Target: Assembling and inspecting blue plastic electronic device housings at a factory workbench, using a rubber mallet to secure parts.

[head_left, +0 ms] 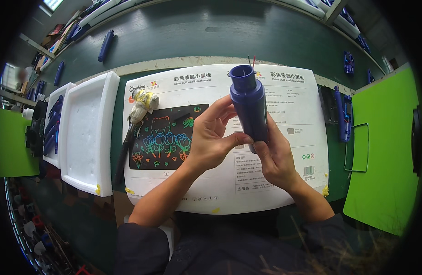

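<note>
A dark blue plastic tube-shaped housing (249, 110) stands tilted in front of me, its narrower, stepped end up and open. Two thin wires, one red and one dark, stick up behind its rim. My left hand (215, 137) closes on it from the left, thumb pressed low on its side. From the right, my right hand (276, 158) grips its lower part, thumb near the other one. Beneath lies a printed white sheet (206, 192) with a black drawing-board picture. On its left rests a black-handled tool (124, 151), its head wrapped in white and yellow material.
White foam trays (87, 174) stand at the left, one with several blue parts (53, 121). More blue housings (345, 117) lie at the right beside a bright green panel (385, 160). Across the back runs a dark green surface (174, 34) with a blue housing (106, 46) on it.
</note>
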{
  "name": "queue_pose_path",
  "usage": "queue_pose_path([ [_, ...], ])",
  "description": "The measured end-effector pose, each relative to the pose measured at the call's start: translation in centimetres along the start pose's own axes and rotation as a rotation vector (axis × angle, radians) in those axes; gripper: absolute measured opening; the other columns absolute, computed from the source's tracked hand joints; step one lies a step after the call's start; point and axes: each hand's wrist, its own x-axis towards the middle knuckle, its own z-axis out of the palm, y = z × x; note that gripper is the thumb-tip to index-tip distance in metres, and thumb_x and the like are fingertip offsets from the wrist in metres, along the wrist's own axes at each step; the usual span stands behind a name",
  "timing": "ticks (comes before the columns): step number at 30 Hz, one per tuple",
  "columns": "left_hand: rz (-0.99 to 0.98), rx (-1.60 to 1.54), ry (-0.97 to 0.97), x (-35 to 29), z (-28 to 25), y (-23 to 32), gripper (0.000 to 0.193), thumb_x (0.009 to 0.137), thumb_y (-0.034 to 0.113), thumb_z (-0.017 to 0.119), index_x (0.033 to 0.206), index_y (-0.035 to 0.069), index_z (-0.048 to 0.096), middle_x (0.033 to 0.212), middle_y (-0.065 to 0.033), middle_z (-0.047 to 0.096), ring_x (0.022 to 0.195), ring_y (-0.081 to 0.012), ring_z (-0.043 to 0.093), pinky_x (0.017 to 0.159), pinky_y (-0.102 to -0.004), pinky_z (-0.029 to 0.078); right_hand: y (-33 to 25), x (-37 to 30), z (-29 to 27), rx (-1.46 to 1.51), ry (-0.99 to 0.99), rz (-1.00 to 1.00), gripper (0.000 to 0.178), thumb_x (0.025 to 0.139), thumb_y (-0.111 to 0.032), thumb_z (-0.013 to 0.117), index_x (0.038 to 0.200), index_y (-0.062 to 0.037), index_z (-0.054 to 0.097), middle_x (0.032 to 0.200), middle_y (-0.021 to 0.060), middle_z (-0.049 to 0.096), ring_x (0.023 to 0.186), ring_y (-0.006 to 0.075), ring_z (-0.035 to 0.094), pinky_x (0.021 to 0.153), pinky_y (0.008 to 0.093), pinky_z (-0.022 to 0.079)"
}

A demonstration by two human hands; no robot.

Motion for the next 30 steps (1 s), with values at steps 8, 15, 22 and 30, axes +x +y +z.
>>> queue_pose_path([
  [8, -0.108, -0.136, 0.138, 0.0, 1.0, 1.2, 0.062, 0.076, -0.009, 0.074, 0.131, -0.004, 0.047, 0.119, -0.0116, 0.06, 0.112, -0.0209, 0.059, 0.097, -0.0357, 0.05, 0.0, 0.9, -0.4, -0.396, 0.062, -0.231, 0.071, 0.082, -0.003, 0.07, 0.145, -0.0049, 0.038, 0.105, 0.0151, 0.057, 0.092, 0.0269, 0.061, 0.085, 0.0378, 0.05],
  [15, -0.085, -0.122, 0.047, -0.1, 0.2, 0.1, 0.052, 0.08, -0.005, 0.072, 0.127, -0.004, 0.049, 0.119, -0.016, 0.061, 0.114, -0.0256, 0.06, 0.099, -0.037, 0.05, 0.7, 1.9, -2.3, -0.42, 0.198, -0.381, 0.037, 0.087, -0.023, 0.066, 0.117, -0.0031, 0.056, 0.088, 0.0098, 0.054, 0.076, 0.0232, 0.058, 0.066, 0.0345, 0.049],
  [22, 0.064, 0.136, -0.156, -1.0, 2.5, 0.1, 0.062, 0.071, -0.007, 0.078, 0.125, 0.001, 0.048, 0.125, -0.0173, 0.058, 0.12, -0.0273, 0.056, 0.103, -0.0397, 0.047, 0.4, 1.9, -3.1, -0.558, 0.477, -0.517, 0.042, 0.1, -0.029, 0.045, 0.069, -0.0031, 0.052, 0.062, 0.0093, 0.049, 0.051, 0.0252, 0.051, 0.047, 0.0349, 0.04],
  [30, 0.2, 0.211, -0.142, -0.8, 2.4, 0.7, 0.059, 0.078, 0.021, 0.08, 0.122, -0.004, 0.049, 0.122, -0.021, 0.057, 0.117, -0.0352, 0.057, 0.101, -0.0461, 0.046, 0.9, 2.5, -3.6, -0.68, 0.545, -0.657, 0.038, 0.099, -0.024, 0.048, 0.066, -0.0056, 0.049, 0.058, 0.0078, 0.046, 0.048, 0.0243, 0.049, 0.044, 0.0352, 0.038],
])
